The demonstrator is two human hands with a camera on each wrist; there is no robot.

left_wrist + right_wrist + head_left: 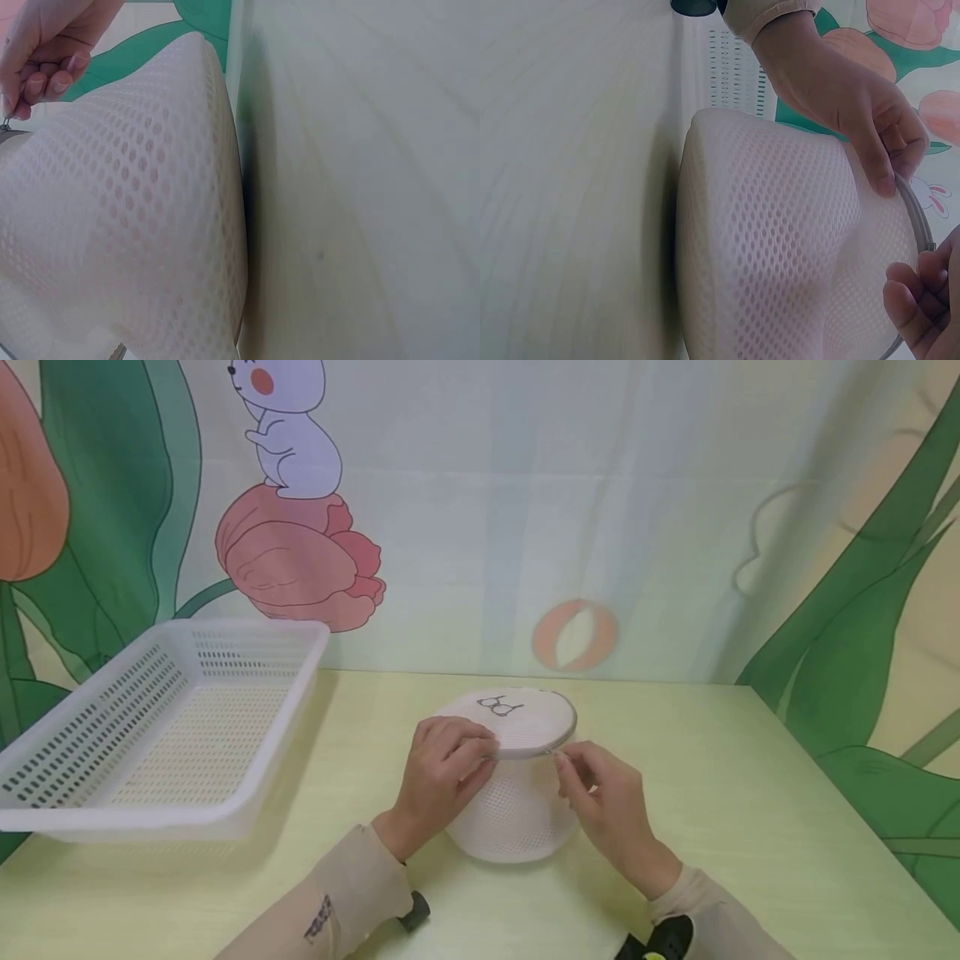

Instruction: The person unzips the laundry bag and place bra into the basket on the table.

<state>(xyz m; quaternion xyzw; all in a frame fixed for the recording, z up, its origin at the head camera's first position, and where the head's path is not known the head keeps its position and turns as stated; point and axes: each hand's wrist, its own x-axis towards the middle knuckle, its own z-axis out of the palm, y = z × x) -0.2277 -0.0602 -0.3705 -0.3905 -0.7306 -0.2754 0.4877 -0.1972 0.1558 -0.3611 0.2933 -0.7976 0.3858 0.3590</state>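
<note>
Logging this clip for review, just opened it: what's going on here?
A person works with both bare hands on a white mesh laundry bag standing upright on a pale green table. The left hand holds the bag's rim near its flat lid, while the right hand pinches the small zipper pull at the grey seam around the top. A white perforated plastic basket sits apart on the table's left side.

Both arms are reaching forward in tan sleeves. The left hand (442,768) is bending its fingers — pressing down. The right hand (603,797) is pinching with curled fingertips — close beside it.
</note>
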